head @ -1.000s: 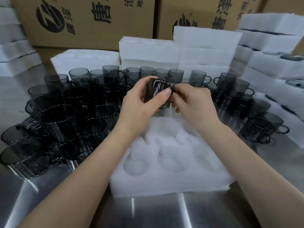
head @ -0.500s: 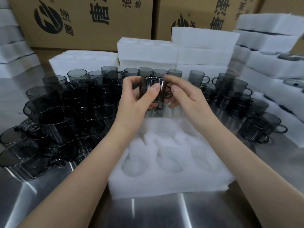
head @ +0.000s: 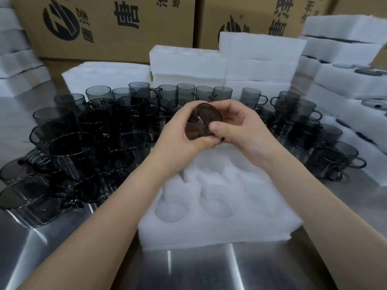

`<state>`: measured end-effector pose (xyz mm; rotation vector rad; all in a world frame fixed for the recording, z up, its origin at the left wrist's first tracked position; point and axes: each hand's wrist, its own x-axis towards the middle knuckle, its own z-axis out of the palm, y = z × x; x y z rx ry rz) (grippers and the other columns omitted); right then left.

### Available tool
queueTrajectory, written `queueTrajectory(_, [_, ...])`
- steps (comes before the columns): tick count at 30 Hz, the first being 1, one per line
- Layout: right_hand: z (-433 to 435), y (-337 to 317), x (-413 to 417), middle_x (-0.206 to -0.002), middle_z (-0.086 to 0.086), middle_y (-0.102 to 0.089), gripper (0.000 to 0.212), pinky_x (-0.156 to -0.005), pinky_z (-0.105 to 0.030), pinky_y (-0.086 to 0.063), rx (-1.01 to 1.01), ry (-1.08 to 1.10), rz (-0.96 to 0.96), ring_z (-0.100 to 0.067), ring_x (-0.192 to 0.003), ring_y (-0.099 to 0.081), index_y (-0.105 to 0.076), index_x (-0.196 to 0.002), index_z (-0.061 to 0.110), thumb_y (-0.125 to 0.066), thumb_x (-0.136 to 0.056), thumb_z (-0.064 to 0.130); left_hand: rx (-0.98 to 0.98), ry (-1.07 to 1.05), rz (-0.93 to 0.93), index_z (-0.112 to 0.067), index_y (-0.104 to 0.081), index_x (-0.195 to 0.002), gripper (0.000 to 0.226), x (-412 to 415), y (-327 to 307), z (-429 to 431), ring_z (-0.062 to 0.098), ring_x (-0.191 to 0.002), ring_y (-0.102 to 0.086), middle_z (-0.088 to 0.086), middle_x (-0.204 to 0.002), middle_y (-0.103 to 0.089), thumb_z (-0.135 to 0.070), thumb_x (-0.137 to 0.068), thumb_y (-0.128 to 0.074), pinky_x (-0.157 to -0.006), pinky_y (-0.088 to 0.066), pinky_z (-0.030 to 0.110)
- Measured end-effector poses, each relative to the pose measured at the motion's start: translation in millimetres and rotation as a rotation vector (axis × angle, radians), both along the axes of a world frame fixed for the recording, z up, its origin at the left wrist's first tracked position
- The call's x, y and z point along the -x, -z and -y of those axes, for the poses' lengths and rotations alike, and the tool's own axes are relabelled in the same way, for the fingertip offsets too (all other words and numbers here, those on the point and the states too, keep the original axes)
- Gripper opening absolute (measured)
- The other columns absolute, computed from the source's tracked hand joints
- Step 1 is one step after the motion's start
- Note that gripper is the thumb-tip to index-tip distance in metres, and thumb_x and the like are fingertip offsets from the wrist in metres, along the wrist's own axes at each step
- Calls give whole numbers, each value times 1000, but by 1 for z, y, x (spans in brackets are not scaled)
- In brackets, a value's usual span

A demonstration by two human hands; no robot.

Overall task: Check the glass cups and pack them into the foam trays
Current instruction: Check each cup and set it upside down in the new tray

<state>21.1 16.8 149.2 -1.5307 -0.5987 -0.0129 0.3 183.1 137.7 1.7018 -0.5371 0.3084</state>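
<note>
A smoky grey glass cup (head: 202, 122) is held between both hands, tipped so one round end faces me, above the far edge of a white foam tray (head: 219, 231). My left hand (head: 178, 137) grips its left side and underside. My right hand (head: 243, 130) holds its right side, thumb on the front. The tray's round pockets hold no cups. Many more grey handled cups (head: 88, 143) crowd the steel table to the left, and another group of cups (head: 314, 132) stands to the right.
Stacks of white foam trays (head: 259, 57) rise behind the cups, with more foam stacks (head: 345, 65) at the right and foam blocks (head: 18, 63) at the far left. Brown cardboard boxes (head: 109, 24) form the back wall. The steel table (head: 199, 268) runs to the near edge.
The cup was held upright at first. Both hands have lowered it slightly and tipped it over so a round end faces me.
</note>
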Motion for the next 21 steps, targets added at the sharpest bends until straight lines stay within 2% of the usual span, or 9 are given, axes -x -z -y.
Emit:
queueTrajectory(3, [-4,-1,3,-86,4,-70,37,-66,-26,-54,59,113,45,-11,-80,-66,-57,-93,18,-81,-65,19,-121,-67,31,-15,-55,-130,71,-1,1,2,13,-115,-58,2,-125,-61,-8,-67,-87,-102,-46,32])
queueTrajectory(6, [-10,-1,5,-79,4,-66,40,-64,-26,-53,109,260,107,-10,-74,-62,-52,-84,18,-81,-63,35,-171,-87,79,-17,-54,-133,76,1,0,5,12,-119,-56,1,-128,-60,-7,-66,-87,-105,-43,32])
queueTrajectory(9, [-14,-2,5,-71,4,-60,27,-61,-24,-48,71,337,128,-9,-68,-57,-51,-75,18,-72,-76,35,-181,-86,98,-17,-54,-134,76,2,0,6,8,-119,-55,-2,-129,-59,-7,-66,-87,-105,-42,28])
queueTrajectory(12, [-11,-4,3,-73,-5,-55,26,-63,-34,-45,-4,333,29,-18,-70,-51,-50,-72,17,-65,-91,26,-151,-72,94,-20,-54,-133,76,2,0,6,8,-117,-55,-3,-127,-60,-5,-66,-86,-105,-43,28])
queueTrajectory(14, [-8,-5,3,-80,-9,-57,20,-64,-35,-46,-50,261,-70,-20,-71,-53,-55,-78,15,-57,-96,22,-115,-58,82,-19,-54,-132,75,1,0,5,11,-119,-56,0,-128,-60,-3,-66,-85,-106,-44,33])
queueTrajectory(16, [-4,-5,2,-93,-16,-59,11,-67,-35,-47,-87,138,-147,-27,-80,-52,-62,-92,13,-55,-94,21,-50,-58,53,-16,-53,-132,74,-1,0,4,13,-118,-58,4,-128,-60,2,-67,-84,-105,-46,33])
queueTrajectory(19, [2,-5,1,-109,-23,-55,31,-71,-34,-51,-141,-65,-200,-32,-91,-46,-61,-116,7,-55,-87,16,54,-37,10,-13,-53,-129,71,-2,1,3,6,-108,-62,5,-121,-62,10,-68,-80,-94,-49,21])
queueTrajectory(21, [3,-6,1,-107,-18,-62,32,-75,-31,-54,-158,-142,-198,-28,-91,-57,-60,-117,8,-59,-85,8,88,-11,-10,-14,-52,-126,68,-3,1,2,-2,-100,-63,2,-115,-63,14,-69,-77,-87,-48,15])
